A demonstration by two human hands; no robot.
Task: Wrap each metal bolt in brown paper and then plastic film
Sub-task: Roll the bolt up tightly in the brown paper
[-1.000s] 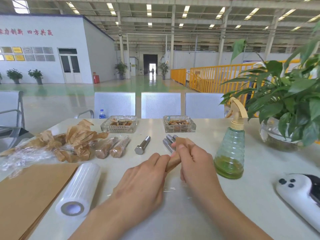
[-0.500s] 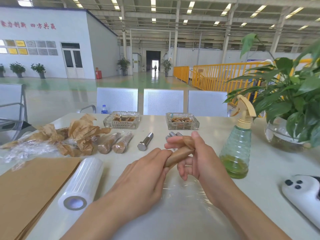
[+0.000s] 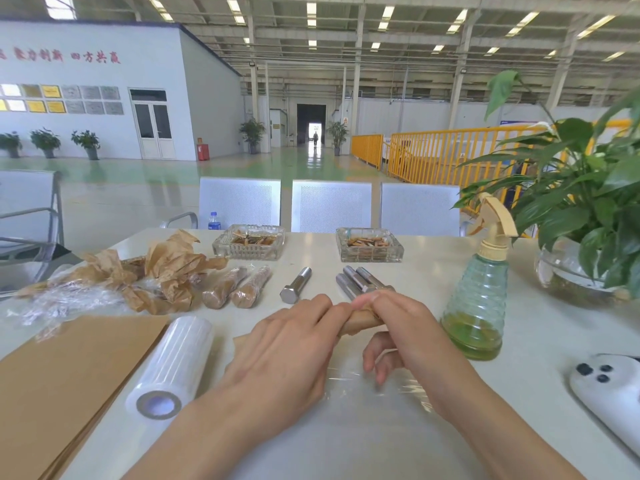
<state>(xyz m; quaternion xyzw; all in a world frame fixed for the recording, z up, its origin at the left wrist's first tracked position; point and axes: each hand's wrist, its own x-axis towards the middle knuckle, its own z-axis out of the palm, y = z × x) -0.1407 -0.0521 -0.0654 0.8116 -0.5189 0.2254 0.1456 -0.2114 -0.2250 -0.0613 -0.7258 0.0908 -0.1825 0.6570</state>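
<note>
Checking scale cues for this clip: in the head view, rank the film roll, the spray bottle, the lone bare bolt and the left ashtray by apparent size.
1. film roll, though nearness inflates it
2. spray bottle
3. left ashtray
4. lone bare bolt
Roll and bottle look close; that order is unsure.

— Where are we sitting?
— At a pale table (image 3: 346,445) in a big hall; three perforated grey chairs (image 3: 331,206) line its far edge.
— And beyond them?
— We see a glossy green floor (image 3: 214,171), a white office block (image 3: 104,98) with double doors (image 3: 153,128), yellow railings (image 3: 426,154) on the right, and strip lights (image 3: 311,15) overhead.
</note>
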